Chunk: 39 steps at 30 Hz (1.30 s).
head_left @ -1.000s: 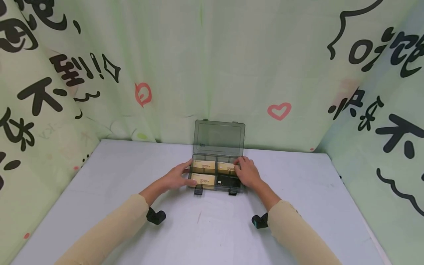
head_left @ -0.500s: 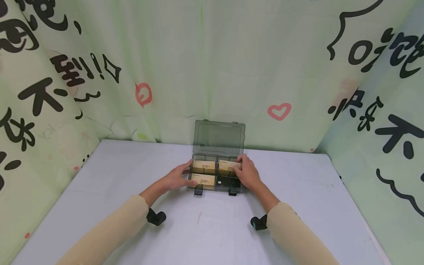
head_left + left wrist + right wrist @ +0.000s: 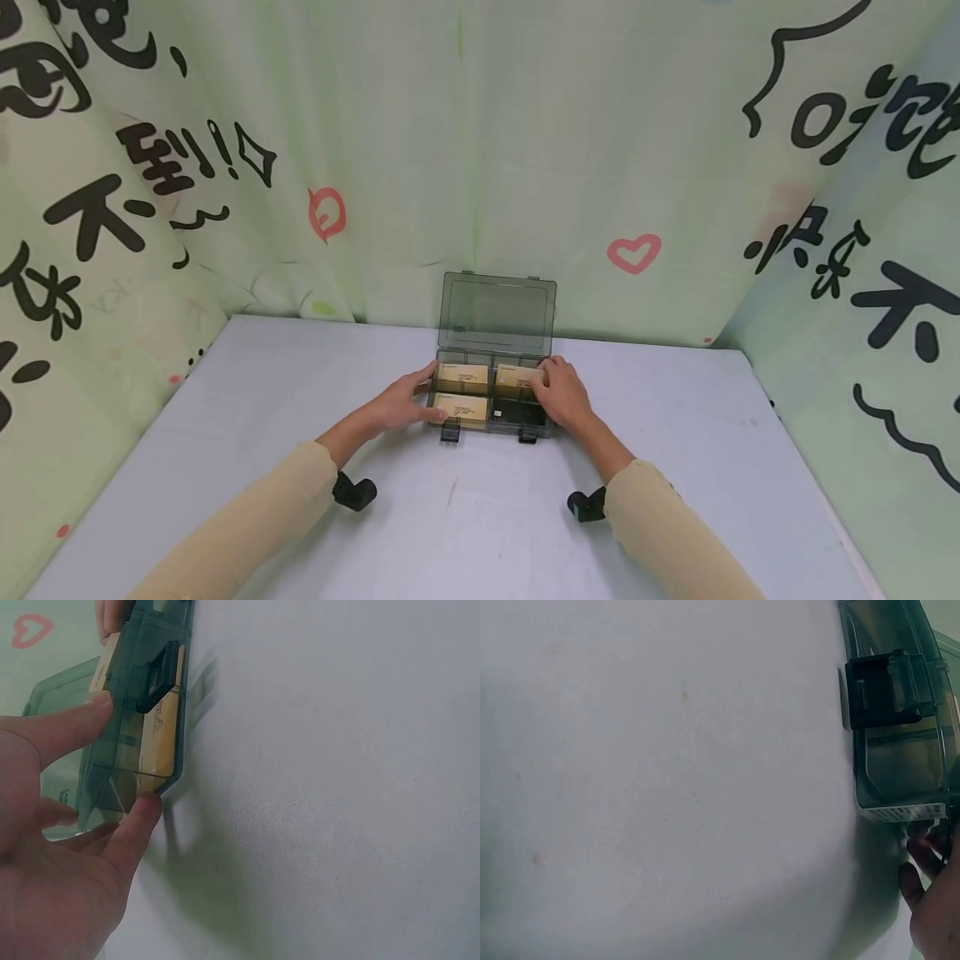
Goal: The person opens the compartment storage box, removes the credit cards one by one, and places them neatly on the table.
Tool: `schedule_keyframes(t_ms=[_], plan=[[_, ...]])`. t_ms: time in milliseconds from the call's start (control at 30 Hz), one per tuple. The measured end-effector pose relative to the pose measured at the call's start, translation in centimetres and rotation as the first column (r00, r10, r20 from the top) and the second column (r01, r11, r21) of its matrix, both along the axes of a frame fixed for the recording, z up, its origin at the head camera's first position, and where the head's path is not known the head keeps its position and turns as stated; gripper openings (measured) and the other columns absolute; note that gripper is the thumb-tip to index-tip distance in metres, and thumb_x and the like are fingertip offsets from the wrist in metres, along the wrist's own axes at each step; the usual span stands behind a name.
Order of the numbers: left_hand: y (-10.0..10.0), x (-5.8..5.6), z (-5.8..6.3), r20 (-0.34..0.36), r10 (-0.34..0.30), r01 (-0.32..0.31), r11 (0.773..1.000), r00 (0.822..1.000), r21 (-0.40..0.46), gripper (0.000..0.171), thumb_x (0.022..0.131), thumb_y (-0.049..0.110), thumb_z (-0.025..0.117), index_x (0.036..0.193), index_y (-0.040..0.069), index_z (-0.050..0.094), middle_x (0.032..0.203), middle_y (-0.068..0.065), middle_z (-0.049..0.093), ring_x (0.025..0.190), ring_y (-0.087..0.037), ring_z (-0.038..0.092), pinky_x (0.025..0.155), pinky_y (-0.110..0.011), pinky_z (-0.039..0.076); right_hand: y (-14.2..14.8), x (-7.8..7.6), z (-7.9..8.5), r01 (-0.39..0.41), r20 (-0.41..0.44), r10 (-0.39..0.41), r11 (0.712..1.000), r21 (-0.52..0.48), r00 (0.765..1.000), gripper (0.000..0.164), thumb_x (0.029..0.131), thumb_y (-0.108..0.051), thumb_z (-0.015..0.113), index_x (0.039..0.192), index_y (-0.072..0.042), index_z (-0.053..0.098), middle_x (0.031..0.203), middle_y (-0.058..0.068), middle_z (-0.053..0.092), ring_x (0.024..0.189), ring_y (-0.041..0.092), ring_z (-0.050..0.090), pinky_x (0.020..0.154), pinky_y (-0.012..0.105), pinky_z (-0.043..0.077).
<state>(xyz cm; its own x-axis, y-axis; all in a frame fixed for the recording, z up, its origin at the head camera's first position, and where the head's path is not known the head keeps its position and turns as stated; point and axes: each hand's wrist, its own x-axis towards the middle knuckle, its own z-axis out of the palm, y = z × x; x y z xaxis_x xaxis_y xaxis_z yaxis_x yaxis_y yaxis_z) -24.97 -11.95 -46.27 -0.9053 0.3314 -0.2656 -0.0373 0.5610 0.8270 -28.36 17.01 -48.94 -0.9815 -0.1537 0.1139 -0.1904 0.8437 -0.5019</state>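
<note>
A translucent grey-green plastic compartment case (image 3: pixel 510 430) lies on the table with its lid (image 3: pixel 497 313) raised at the back. My left hand (image 3: pixel 401 402) grips its left side, thumb at the front left and fingers along the outer wall. In the back right compartment sits a small yellow printed box (image 3: pixel 514 380); my right hand (image 3: pixel 562 392) pinches its right end, the thumb over it. In the left wrist view a yellow box (image 3: pixel 103 669) rises above the rim, close to the right fingertips. Two more yellow boxes (image 3: pixel 462 377) fill the left compartments. A black item (image 3: pixel 517 412) fills the front right one.
The white-covered table (image 3: pixel 480 517) carries the case near its far edge. A pale green curtain (image 3: pixel 390 167) with black lettering stands behind and at both sides. Two dark latches (image 3: pixel 450 432) hang at the case's front. Black wrist devices (image 3: pixel 355 492) sit under both sleeves.
The yellow box at the back right shows more fully than one second ago, as the right thumb and fingers have shifted slightly right. The left hand keeps its grip.
</note>
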Motion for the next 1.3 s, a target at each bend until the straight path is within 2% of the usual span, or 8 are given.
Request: schedule_keyframes(t_ms=[133,267,567,733,967,1167,1233,1300], plan=[[0.1,0.0,0.0,0.003,0.001,-0.001,1.0,1.0,-0.003,0.093,0.086,0.021,0.073,0.157,0.016,0.013,0.161,-0.012,0.023,0.145,-0.034,0.03,0.118,-0.053,0.023,0.2,-0.1,0.1,-0.01,0.022,0.011,0.999,-0.046,1.0,0.035,0.091,-0.022,0.045,0.108,0.005,0.059,0.134,0.025,0.049,0.126,0.041,0.046,0.106,0.052,0.039],[0.1,0.0,0.0,0.012,0.006,-0.006,1.0,1.0,-0.002,0.093,0.086,0.021,0.074,0.157,0.016,0.013,0.161,-0.011,0.023,0.145,-0.033,0.03,0.119,-0.052,0.023,0.5,-0.2,0.1,0.0,0.06,0.01,0.988,-0.157,0.998,0.027,0.092,-0.017,0.042,0.101,0.003,0.057,0.139,0.025,0.044,0.131,0.041,0.042,0.109,0.052,0.036],[0.0,0.1,0.2,0.016,-0.003,0.003,1.0,1.0,0.014,0.094,0.086,0.019,0.073,0.157,0.015,0.011,0.161,-0.012,0.022,0.146,-0.035,0.029,0.118,-0.053,0.023,0.9,0.0,1.1,0.051,0.175,0.011,0.935,-0.351,0.985,0.023,0.095,-0.015,0.043,0.102,0.003,0.054,0.155,0.021,0.024,0.145,0.041,0.023,0.117,0.054,0.025],[0.0,0.1,0.2,0.023,-0.003,0.003,1.0,1.0,0.009,0.094,0.086,0.021,0.074,0.157,0.016,0.011,0.161,-0.011,0.022,0.146,-0.033,0.028,0.119,-0.052,0.023,1.5,0.5,2.1,0.057,0.197,0.037,0.892,-0.449,0.98,0.022,0.1,-0.014,0.043,0.106,0.005,0.052,0.158,0.021,0.016,0.141,0.044,0.03,0.113,0.056,0.031],[0.0,0.0,0.1,0.028,-0.009,0.01,1.0,1.0,-0.003,0.095,0.086,0.02,0.073,0.157,0.016,0.01,0.162,-0.011,0.02,0.147,-0.032,0.027,0.118,-0.052,0.024,2.4,1.1,3.0,0.059,0.17,0.027,0.876,-0.479,0.985,0.024,0.103,-0.016,0.045,0.108,0.007,0.052,0.155,0.02,0.025,0.134,0.044,0.04,0.11,0.053,0.037],[0.0,0.0,0.1,0.032,-0.01,0.01,1.0,0.999,-0.002,0.095,0.087,0.021,0.073,0.157,0.016,0.009,0.162,-0.011,0.02,0.147,-0.033,0.027,0.119,-0.053,0.022,3.3,1.4,3.2,0.1,0.184,-0.009,0.864,-0.493,0.983,0.029,0.103,-0.02,0.046,0.12,0.003,0.051,0.137,0.021,0.048,0.12,0.037,0.053,0.088,0.031,0.044],[0.0,0.0,0.1,0.039,-0.008,0.007,1.0,0.999,0.003,0.095,0.087,0.022,0.073,0.157,0.017,0.009,0.162,-0.01,0.019,0.147,-0.032,0.026,0.119,-0.052,0.022,3.6,1.5,3.2,0.109,0.194,-0.01,0.853,-0.51,0.981,0.029,0.104,-0.021,0.044,0.122,0.001,0.049,0.131,0.022,0.052,0.114,0.034,0.056,0.086,0.031,0.044],[0.0,0.0,0.1,0.04,-0.009,0.008,1.0,0.999,0.004,0.095,0.087,0.022,0.073,0.157,0.017,0.009,0.162,-0.01,0.019,0.148,-0.032,0.026,0.119,-0.052,0.023,3.9,1.7,3.3,0.099,0.196,0.006,0.845,-0.525,0.981,0.028,0.105,-0.021,0.041,0.12,0.001,0.047,0.128,0.023,0.053,0.109,0.033,0.059,0.092,0.037,0.047]])
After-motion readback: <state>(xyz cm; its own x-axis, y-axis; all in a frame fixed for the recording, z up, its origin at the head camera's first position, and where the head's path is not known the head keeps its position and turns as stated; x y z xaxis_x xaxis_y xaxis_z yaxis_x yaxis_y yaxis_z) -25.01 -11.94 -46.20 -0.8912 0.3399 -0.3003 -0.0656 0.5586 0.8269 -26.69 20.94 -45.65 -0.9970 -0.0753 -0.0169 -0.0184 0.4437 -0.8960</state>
